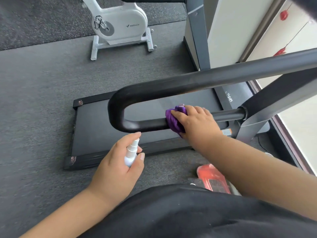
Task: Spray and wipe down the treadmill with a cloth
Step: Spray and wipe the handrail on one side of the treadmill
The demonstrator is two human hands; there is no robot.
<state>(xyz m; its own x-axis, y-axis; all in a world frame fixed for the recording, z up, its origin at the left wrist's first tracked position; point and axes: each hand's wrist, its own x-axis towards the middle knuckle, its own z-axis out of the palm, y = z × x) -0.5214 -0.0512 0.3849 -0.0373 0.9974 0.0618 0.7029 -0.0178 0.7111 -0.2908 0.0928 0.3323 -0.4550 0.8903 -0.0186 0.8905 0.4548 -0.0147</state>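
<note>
The treadmill's black looped handrail (118, 109) curves over its dark running belt (96, 127). My right hand (197, 122) grips a purple cloth (175, 121) wrapped around the lower bar of the handrail. My left hand (120, 162) holds a small white spray bottle (131, 152) just below the rail's bend, its nozzle pointing up toward the rail and my index finger on top of it.
A white exercise bike (120, 24) stands on the grey floor mat beyond the treadmill. A second machine's grey upright (197, 40) rises at the upper right beside a light wall. A red shoe (212, 179) is near my right forearm.
</note>
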